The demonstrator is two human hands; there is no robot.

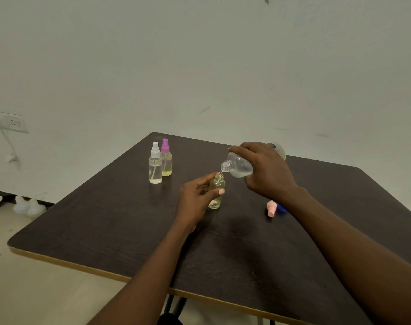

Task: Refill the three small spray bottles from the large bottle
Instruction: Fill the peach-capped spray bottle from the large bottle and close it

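Note:
My right hand (pixel 267 170) grips the large clear bottle (pixel 238 166), tipped on its side with its open mouth pointing down-left. A thin stream of liquid runs from it into the open neck of a small yellowish bottle (pixel 217 185). My left hand (pixel 197 198) holds that small bottle upright on the dark table (pixel 105 219), thumb and fingers around its body. Two capped small spray bottles stand together at the back left: one with a white sprayer (pixel 155 166) and one with a pink sprayer (pixel 166 160).
A peach spray cap (pixel 271 208) lies on the table right of the small bottle, with a blue cap (pixel 282 208) beside it, partly hidden by my right forearm. The table's front edge runs diagonally below my arms. White objects sit on the floor at left.

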